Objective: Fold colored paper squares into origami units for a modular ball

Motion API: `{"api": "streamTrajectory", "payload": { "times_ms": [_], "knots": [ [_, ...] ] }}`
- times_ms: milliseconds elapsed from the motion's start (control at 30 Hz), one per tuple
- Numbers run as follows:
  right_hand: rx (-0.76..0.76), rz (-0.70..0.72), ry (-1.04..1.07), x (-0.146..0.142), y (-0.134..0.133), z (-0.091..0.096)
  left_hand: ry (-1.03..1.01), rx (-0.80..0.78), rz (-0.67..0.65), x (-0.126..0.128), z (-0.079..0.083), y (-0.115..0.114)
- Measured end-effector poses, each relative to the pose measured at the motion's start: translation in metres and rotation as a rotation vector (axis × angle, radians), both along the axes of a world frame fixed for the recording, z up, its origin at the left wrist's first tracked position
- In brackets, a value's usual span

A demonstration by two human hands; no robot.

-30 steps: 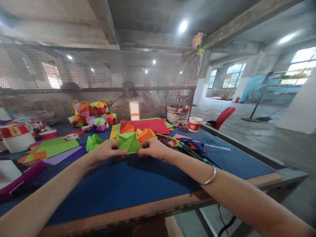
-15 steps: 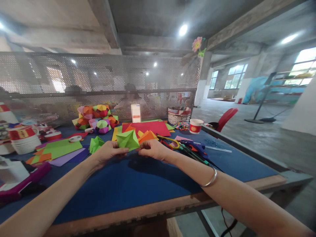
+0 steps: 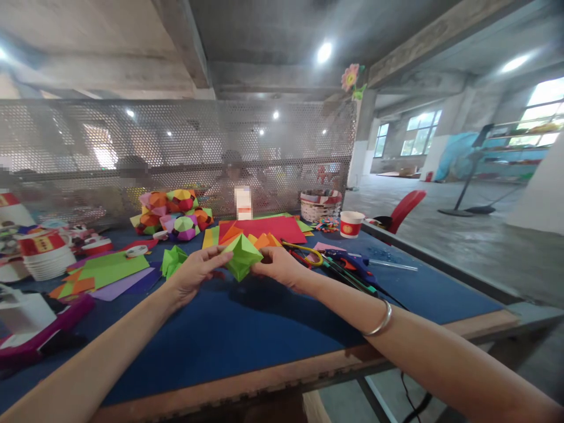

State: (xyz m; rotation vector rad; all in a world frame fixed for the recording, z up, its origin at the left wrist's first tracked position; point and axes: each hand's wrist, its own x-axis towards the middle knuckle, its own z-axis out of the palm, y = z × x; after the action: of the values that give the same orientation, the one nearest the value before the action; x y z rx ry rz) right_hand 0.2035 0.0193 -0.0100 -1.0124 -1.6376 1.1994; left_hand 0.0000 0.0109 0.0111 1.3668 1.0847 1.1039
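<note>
Between my two hands, above the blue tabletop (image 3: 247,335), is a folded green origami piece (image 3: 241,257) with pointed corners. My left hand (image 3: 198,270) pinches its left side between thumb and fingers. On the right side, my right hand (image 3: 277,264) grips the lower corner; some of its fingertips are hidden behind the paper. A second folded green paper piece (image 3: 173,260) rests on the table just left of my left hand. Red paper sheets (image 3: 277,228) and orange folded pieces (image 3: 267,239) lie behind the held piece.
Yellow-handled scissors (image 3: 308,257) and a blue glue gun (image 3: 352,264) lie to the right, near a paper cup (image 3: 351,224) and a woven basket (image 3: 319,205). At the left are colourful paper balls (image 3: 176,214), green sheets (image 3: 114,269), stacked cups (image 3: 46,255) and a purple tape dispenser (image 3: 48,329).
The green origami piece has been turned so that one corner points down, and it sits slightly further right. My left fingers have shifted higher on its edge.
</note>
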Motion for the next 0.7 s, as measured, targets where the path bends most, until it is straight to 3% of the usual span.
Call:
{"api": "streamTrajectory", "payload": {
  "times_ms": [167,467,700],
  "knots": [
    [0.002,0.018,0.032,0.001,0.003,-0.001,-0.007,0.037,0.010,-0.005,0.000,0.004],
    [0.143,0.005,0.037,0.004,0.014,-0.012,0.147,-0.045,-0.142,-0.003,-0.005,0.001],
    [0.252,-0.003,-0.023,0.006,0.016,-0.015,0.122,-0.020,-0.102,-0.004,-0.005,0.001]
  ]
}}
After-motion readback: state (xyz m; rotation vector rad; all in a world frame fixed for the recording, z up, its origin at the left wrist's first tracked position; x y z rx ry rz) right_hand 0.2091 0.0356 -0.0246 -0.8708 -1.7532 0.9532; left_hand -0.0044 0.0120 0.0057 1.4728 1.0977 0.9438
